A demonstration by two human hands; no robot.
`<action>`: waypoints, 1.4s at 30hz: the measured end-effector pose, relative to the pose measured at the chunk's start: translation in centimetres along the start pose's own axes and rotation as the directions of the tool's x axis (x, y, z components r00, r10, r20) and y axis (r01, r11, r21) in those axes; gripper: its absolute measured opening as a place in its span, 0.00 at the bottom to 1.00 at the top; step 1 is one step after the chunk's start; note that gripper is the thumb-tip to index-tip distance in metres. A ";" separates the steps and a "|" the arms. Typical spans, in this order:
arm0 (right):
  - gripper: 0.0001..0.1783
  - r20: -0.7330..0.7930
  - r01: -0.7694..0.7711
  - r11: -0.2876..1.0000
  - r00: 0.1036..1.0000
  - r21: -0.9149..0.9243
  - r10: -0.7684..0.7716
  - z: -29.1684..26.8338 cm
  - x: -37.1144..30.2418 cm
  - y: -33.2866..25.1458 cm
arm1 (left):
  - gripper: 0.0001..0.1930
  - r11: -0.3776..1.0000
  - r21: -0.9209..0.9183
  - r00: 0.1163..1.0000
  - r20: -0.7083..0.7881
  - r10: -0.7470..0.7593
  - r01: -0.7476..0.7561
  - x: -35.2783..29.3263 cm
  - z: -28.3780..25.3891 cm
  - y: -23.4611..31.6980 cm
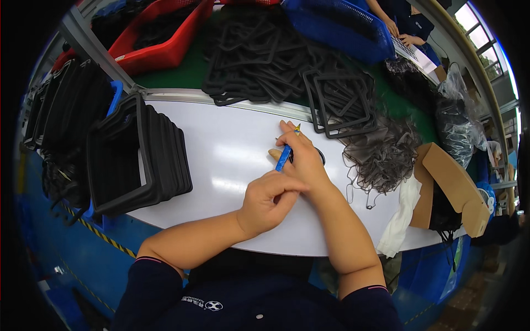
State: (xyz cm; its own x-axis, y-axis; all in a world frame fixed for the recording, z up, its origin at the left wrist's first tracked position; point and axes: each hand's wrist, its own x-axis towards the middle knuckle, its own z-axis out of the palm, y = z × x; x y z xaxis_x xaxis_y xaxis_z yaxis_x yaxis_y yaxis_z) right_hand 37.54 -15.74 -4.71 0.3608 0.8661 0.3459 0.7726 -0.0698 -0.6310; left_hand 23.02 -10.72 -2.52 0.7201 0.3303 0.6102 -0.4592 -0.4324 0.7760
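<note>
In my right hand, over the white table, is a slim blue-handled tool with a yellow part near the fingertips; its exact kind is unclear. A dark curved object shows partly beside that hand, mostly hidden by it. My left hand is closed, its thumb and forefinger against my right wrist; what its curled fingers hold, if anything, is hidden. To the left stands a row of black rectangular frames, stacked on edge. Beyond my hands lies a loose heap of similar black frames.
A grey mesh pile lies at the right, near a white cloth and an open cardboard box. A red basket and a blue basket stand at the back. Another person's hands are at the far right.
</note>
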 end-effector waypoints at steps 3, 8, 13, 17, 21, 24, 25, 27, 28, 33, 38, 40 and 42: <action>0.14 -0.284 -0.096 0.993 0.952 0.068 0.111 -0.9 0.4 -0.1 | 0.12 0.887 -0.261 0.895 -0.135 -0.425 0.381 0.7 -0.6 -0.6; 0.20 -0.386 -0.178 0.964 0.918 -0.197 0.091 -1.8 0.7 2.2 | 0.13 0.758 -0.470 0.813 -0.132 -0.568 0.453 1.2 -0.5 -2.7; 0.25 -0.474 -0.225 0.924 0.879 -0.308 0.056 -1.3 1.7 3.1 | 0.17 0.819 -0.343 0.835 -0.144 -0.531 0.461 1.4 -0.5 -3.4; 0.22 -0.471 -0.345 0.894 0.863 -0.286 0.183 -1.5 1.6 3.9 | 0.14 0.733 -0.426 0.787 -0.073 -0.612 0.531 1.9 -1.0 -3.4; 0.17 -0.471 -0.326 0.917 0.862 -0.231 0.188 -2.0 1.7 3.0 | 0.11 0.560 -0.503 0.685 0.093 -0.723 0.659 2.5 -1.9 -3.2; 0.15 -0.515 -0.267 0.950 0.844 -0.159 0.151 -2.6 1.2 1.4 | 0.14 0.524 -0.513 0.663 0.124 -0.738 0.679 2.5 -1.9 -3.7; 0.14 -0.520 -0.209 0.968 0.847 -0.136 0.110 -2.8 0.7 0.7 | 0.17 0.528 -0.555 0.679 0.094 -0.728 0.642 2.5 -1.8 -3.9; 0.12 -0.511 -0.089 0.986 0.860 -0.141 0.005 -3.1 -0.2 -1.6 | 0.21 0.480 -0.650 0.669 0.059 -0.741 0.589 2.9 -2.0 -3.9; 0.12 -0.506 -0.092 0.986 0.863 -0.139 0.009 -3.6 -0.7 -3.0 | 0.25 0.430 -0.734 0.651 0.022 -0.759 0.526 2.9 -2.3 -3.9; 0.12 0.032 0.086 0.964 0.996 -0.252 -0.080 -5.7 -5.2 -6.2 | 0.30 0.262 -0.841 0.610 0.098 -0.787 0.473 3.9 -3.6 -4.2; 0.12 0.057 -0.044 0.968 0.997 -0.246 0.060 -6.4 -10.4 -5.5 | 0.24 0.242 -0.696 0.559 0.271 -0.783 0.676 2.8 -2.6 -4.8; 0.15 -0.234 -0.227 0.954 0.956 -0.195 0.180 -6.8 -11.5 -6.0 | 0.25 0.423 -0.563 0.633 0.248 -0.733 0.710 2.3 -2.2 -4.7; 0.19 -0.320 -0.296 0.944 0.917 -0.148 0.237 -6.4 -13.2 -5.3 | 0.30 0.396 -0.546 0.611 0.293 -0.736 0.738 2.4 -2.2 -4.3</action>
State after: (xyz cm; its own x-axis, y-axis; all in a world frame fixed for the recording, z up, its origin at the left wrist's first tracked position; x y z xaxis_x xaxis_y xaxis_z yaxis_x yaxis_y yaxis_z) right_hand 31.99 -29.92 -1.50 0.6815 0.6192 0.3901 0.6998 -0.3953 -0.5950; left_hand 25.61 -6.22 -4.08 0.9299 0.2744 -0.2448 0.0658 0.5309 0.8449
